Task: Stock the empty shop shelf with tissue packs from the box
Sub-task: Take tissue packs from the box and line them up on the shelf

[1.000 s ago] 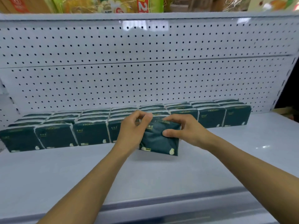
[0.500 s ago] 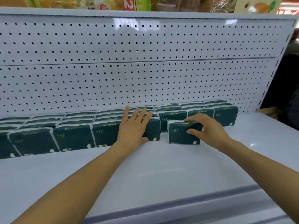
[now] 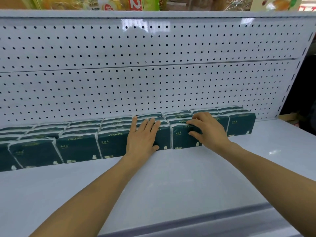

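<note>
Several dark green tissue packs (image 3: 78, 147) stand in rows along the back of the white shelf (image 3: 171, 182), against the pegboard. My left hand (image 3: 142, 137) lies flat with straight fingers on the front of one pack in the row. My right hand (image 3: 208, 130) grips the front pack (image 3: 181, 139) just to the right, fingers over its top edge and thumb on its face. That pack stands in line with the front row. The box is out of view.
The white pegboard back panel (image 3: 153, 74) rises behind the packs. An upper shelf edge (image 3: 153, 13) carries colourful goods. The shelf's front lip (image 3: 205, 221) runs across the bottom. A dark gap lies beyond the shelf's right end (image 3: 306, 100).
Both hands held one pack a second ago. My right hand has since pushed that pack back into the front row. My left hand let go and now presses flat on the neighbouring pack.
</note>
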Tool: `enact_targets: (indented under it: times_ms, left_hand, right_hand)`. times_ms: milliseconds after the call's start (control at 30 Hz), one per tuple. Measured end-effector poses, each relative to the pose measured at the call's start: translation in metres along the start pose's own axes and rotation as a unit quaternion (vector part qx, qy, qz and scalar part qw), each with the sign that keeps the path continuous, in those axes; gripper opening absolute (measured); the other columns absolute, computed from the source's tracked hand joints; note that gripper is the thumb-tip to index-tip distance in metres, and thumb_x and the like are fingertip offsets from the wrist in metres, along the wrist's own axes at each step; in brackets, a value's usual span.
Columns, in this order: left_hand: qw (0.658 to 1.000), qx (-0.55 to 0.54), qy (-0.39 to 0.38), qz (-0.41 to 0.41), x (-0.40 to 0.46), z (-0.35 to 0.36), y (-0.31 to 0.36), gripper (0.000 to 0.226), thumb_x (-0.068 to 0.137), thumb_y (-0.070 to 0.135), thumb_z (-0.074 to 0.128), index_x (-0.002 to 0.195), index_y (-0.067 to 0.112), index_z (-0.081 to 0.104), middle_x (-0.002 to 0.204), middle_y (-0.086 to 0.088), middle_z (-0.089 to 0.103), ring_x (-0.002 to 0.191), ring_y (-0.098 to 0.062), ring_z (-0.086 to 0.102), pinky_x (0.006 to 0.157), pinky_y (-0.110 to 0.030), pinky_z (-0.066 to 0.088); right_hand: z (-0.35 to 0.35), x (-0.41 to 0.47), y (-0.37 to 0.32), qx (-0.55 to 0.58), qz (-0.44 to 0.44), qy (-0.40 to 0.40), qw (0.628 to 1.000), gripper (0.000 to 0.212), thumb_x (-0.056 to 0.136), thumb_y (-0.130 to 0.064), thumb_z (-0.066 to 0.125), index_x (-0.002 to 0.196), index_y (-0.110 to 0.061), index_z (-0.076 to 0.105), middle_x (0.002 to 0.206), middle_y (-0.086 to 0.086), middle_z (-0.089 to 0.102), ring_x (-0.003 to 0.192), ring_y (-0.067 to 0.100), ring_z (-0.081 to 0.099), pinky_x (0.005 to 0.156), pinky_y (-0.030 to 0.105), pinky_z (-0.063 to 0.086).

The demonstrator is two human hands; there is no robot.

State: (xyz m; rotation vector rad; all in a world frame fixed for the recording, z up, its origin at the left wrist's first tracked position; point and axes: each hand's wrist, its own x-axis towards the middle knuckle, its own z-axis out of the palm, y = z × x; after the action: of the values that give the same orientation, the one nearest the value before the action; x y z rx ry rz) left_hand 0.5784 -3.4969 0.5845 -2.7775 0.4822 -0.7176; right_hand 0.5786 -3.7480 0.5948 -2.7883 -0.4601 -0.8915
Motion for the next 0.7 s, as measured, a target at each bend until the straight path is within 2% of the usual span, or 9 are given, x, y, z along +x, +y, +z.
enact_targets:
  times_ms: [133, 200, 333, 467, 567, 633, 700]
  left_hand:
    - [1.000, 0.003, -0.008, -0.003, -0.001, -0.002, 0.000, 0.085, 0.093, 0.057, 0.050, 0.156, 0.024, 0.002, 0.163, 0.001, 0.013, 0.151, -0.020, 0.011, 0.118, -0.053, -0.015]
    - [1.000, -0.003, -0.009, -0.003, -0.001, -0.004, 0.000, 0.086, 0.093, 0.057, 0.050, 0.156, 0.025, 0.001, 0.163, 0.001, 0.013, 0.151, -0.020, 0.011, 0.117, -0.053, -0.015]
    - [1.000, -0.023, -0.004, -0.019, -0.007, -0.018, 0.000, 0.088, 0.093, 0.063, 0.043, 0.156, 0.024, -0.004, 0.165, 0.002, 0.005, 0.152, -0.018, 0.000, 0.118, -0.054, -0.014]
    - [0.996, -0.035, 0.053, -0.058, -0.037, -0.044, 0.008, 0.088, 0.093, 0.067, 0.035, 0.156, 0.022, -0.005, 0.165, -0.001, 0.000, 0.151, -0.022, -0.010, 0.118, -0.055, -0.012]
    - [0.984, -0.080, 0.139, -0.082, -0.081, -0.062, 0.017, 0.083, 0.089, 0.065, 0.043, 0.155, 0.020, 0.021, 0.160, -0.004, 0.028, 0.150, -0.024, 0.018, 0.120, -0.055, 0.005]
    - [0.974, -0.111, 0.171, -0.097, -0.117, -0.074, 0.023, 0.078, 0.089, 0.062, 0.048, 0.152, 0.020, 0.031, 0.152, -0.002, 0.042, 0.142, -0.024, 0.036, 0.119, -0.053, 0.018]
    - [0.966, -0.132, 0.188, -0.118, -0.157, -0.088, 0.028, 0.073, 0.089, 0.060, 0.049, 0.148, 0.019, 0.038, 0.140, -0.001, 0.054, 0.127, -0.023, 0.051, 0.111, -0.047, 0.034]
  right_hand:
    - [0.002, 0.002, -0.005, -0.026, -0.007, -0.001, 1.000, 0.036, 0.084, -0.028, 0.073, 0.118, -0.018, 0.068, 0.118, 0.003, 0.059, 0.111, 0.026, 0.052, 0.079, 0.038, 0.048]
    - [0.001, 0.002, -0.008, -0.035, 0.004, -0.009, 0.999, 0.038, 0.086, -0.031, 0.071, 0.122, -0.019, 0.065, 0.123, 0.003, 0.056, 0.115, 0.027, 0.050, 0.085, 0.040, 0.045]
    - [-0.006, -0.003, -0.024, -0.047, 0.050, -0.016, 0.997, 0.053, 0.092, -0.040, 0.060, 0.141, -0.026, 0.047, 0.147, 0.003, 0.039, 0.136, 0.026, 0.033, 0.109, 0.043, 0.029]
    - [-0.021, -0.029, -0.049, -0.032, 0.015, 0.020, 0.999, 0.060, 0.094, -0.049, 0.052, 0.148, -0.028, 0.035, 0.157, 0.001, 0.027, 0.146, 0.027, 0.019, 0.117, 0.048, 0.014]
    - [-0.040, -0.062, -0.072, 0.002, -0.030, 0.061, 0.998, 0.058, 0.094, -0.051, 0.047, 0.145, -0.025, 0.040, 0.153, 0.003, 0.036, 0.142, 0.028, 0.031, 0.113, 0.051, 0.025]
    - [-0.054, -0.089, -0.090, 0.045, -0.037, 0.079, 0.995, 0.057, 0.093, -0.052, 0.043, 0.142, -0.022, 0.043, 0.145, 0.003, 0.045, 0.132, 0.026, 0.044, 0.102, 0.047, 0.040]
    - [-0.063, -0.116, -0.111, 0.080, -0.051, 0.092, 0.991, 0.055, 0.093, -0.051, 0.044, 0.139, -0.021, 0.047, 0.138, 0.002, 0.052, 0.121, 0.022, 0.051, 0.089, 0.041, 0.048]
